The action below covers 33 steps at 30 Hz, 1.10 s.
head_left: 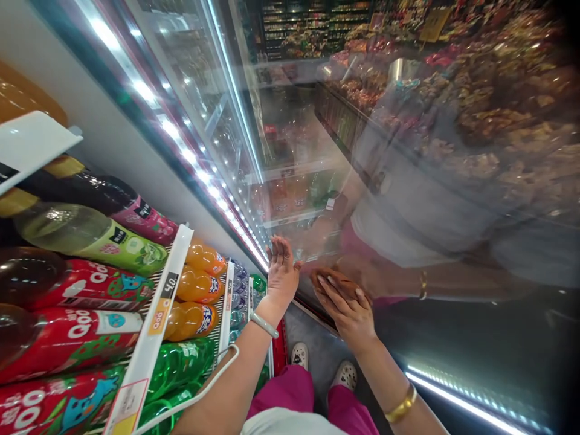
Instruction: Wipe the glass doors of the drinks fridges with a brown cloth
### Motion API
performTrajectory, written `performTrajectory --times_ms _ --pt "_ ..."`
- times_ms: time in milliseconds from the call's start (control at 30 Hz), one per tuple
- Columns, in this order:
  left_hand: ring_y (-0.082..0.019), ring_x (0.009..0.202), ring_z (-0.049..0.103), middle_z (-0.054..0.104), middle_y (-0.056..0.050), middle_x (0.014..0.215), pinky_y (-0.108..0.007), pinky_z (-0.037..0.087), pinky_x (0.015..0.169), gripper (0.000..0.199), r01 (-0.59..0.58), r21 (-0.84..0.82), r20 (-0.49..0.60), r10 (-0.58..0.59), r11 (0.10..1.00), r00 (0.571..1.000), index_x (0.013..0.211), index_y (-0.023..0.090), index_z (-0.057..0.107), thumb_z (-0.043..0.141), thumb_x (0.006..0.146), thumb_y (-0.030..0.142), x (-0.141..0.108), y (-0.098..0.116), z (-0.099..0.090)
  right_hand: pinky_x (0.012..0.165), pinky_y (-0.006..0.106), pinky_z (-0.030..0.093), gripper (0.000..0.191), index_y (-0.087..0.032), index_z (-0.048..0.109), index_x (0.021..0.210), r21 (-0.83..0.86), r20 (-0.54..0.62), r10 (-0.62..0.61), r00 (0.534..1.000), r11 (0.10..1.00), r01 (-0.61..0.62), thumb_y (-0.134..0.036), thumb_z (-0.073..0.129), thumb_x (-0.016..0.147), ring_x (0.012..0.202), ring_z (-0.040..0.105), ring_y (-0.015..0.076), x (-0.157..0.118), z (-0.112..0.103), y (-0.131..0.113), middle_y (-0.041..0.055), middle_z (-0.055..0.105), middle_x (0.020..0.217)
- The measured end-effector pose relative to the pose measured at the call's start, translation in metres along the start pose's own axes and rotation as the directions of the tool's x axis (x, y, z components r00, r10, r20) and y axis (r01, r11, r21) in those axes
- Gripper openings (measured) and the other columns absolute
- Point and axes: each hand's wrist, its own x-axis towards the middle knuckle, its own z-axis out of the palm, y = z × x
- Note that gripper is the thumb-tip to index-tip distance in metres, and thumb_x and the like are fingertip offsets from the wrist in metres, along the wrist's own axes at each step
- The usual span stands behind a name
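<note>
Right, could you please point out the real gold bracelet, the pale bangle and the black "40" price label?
Gold bracelet (402,406): head view, middle of its band.
Pale bangle (264,325): head view, middle of its visible arc.
Price label (170,285): head view, its black face.

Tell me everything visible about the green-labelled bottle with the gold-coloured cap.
The green-labelled bottle looks like clear plastic, with pale yellow-green contents and shiny highlights. Its gold-coloured cap is partly cut off by the picture's edge. The label shows a black patch, white marks and a pink motif. It appears upright on the shelf, behind the white price strip, between a pink-labelled dark bottle and a red-labelled one. Neither hand touches it.
</note>
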Motion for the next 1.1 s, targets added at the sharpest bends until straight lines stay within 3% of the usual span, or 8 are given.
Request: performTrajectory --times_ms 167,300,433,667,833,900,967,1100 --pt "-0.036 0.157 0.001 -0.002 -0.024 0.169 -0.068 0.027 0.124 0.105 -0.002 -0.01 -0.013 0.002 1.0 1.0 0.162 0.021 -0.017 0.06 0.092 0.01 0.001 0.005 0.0 0.134 0.033 0.006 0.053 -0.036 0.068 0.13 -0.004 -0.034 0.073 0.997 0.997 -0.074 -0.005 0.045 0.093 0.157 0.022 0.0047 -0.037 -0.009 0.002 -0.0077 0.065 0.142" --pt "-0.035 0.157 -0.004 -0.011 -0.02 0.169 -0.067 0.025 0.125 0.105 -0.004 -0.025 -0.023 0.003 1.0 1.0 0.161 0.022 -0.019 0.06 0.093 0.011 0.001 0.012 0.003 0.134 0.04 0.002 0.045 -0.034 0.071 0.125 -0.017 -0.081 0.068 0.994 0.997 -0.069 -0.01 0.048 0.095 0.157 0.024 0.0093 -0.008 0.007 -0.009 -0.0035 0.066 0.141" --pt "-0.031 0.157 -0.005 -0.014 -0.014 0.17 -0.064 0.02 0.128 0.101 0.001 -0.034 -0.037 -0.003 0.999 0.999 0.161 0.025 -0.019 0.056 0.095 0.01 0.003 0.018 0.004 0.133 0.043 -0.004 0.039 -0.035 0.069 0.127 -0.024 -0.107 -0.016 0.994 1.0 0.014 -0.016 0.051 0.099 0.159 0.02 0.0101 0.026 0.022 -0.013 -0.0084 0.055 0.153" --pt "-0.033 0.157 -0.006 -0.009 -0.017 0.169 -0.07 0.013 0.127 0.102 0.017 -0.062 -0.049 -0.02 0.998 0.999 0.161 0.026 -0.019 0.057 0.095 0.01 0.02 0.015 -0.003 0.133 0.038 0.001 0.043 -0.041 0.066 0.128 -0.04 -0.057 -0.108 0.993 0.994 0.106 -0.014 0.047 0.1 0.15 0.038 0.0055 0.044 0.011 0.006 -0.0146 0.059 0.147" --pt "-0.034 0.158 -0.004 -0.009 -0.016 0.17 -0.075 0.015 0.124 0.102 0.089 -0.097 -0.101 -0.098 0.991 0.99 0.162 0.031 -0.014 0.059 0.094 0.009 0.015 0.037 0.01 0.131 0.036 0.01 0.042 -0.038 0.068 0.128 -0.037 0.027 -0.098 0.995 0.994 0.099 -0.015 0.046 0.1 0.141 0.05 0.0072 -0.006 -0.013 0.042 -0.0073 0.069 0.136" --pt "-0.033 0.158 -0.004 -0.01 -0.014 0.171 -0.073 0.018 0.124 0.101 0.073 -0.108 -0.114 -0.085 0.991 0.99 0.163 0.032 -0.01 0.058 0.094 0.007 0.002 0.056 0.024 0.129 0.036 0.018 0.046 -0.04 0.066 0.131 -0.043 0.091 -0.001 0.996 0.999 0.005 -0.015 0.046 0.099 0.138 0.054 0.0105 -0.042 -0.03 0.063 -0.0057 0.071 0.134" --pt "-0.033 0.159 -0.005 -0.011 -0.013 0.171 -0.071 0.019 0.125 0.101 0.043 -0.125 -0.114 -0.057 0.991 0.992 0.164 0.032 -0.007 0.06 0.093 0.008 -0.01 0.077 0.039 0.127 0.037 0.024 0.047 -0.043 0.069 0.128 -0.075 0.039 0.073 0.997 0.995 -0.07 -0.014 0.048 0.097 0.133 0.059 0.015 -0.067 -0.045 0.081 -0.0041 0.074 0.128" --pt "-0.035 0.158 -0.012 -0.018 -0.011 0.171 -0.068 0.022 0.125 0.107 0.004 -0.166 -0.122 -0.024 0.986 0.992 0.164 0.035 -0.008 0.066 0.09 0.011 -0.018 0.103 0.06 0.125 0.038 0.032 0.049 -0.042 0.07 0.128 -0.089 -0.132 0.155 0.979 0.982 -0.168 -0.012 0.059 0.091 0.144 0.05 0.021 -0.046 -0.038 0.08 -0.0019 0.071 0.133"
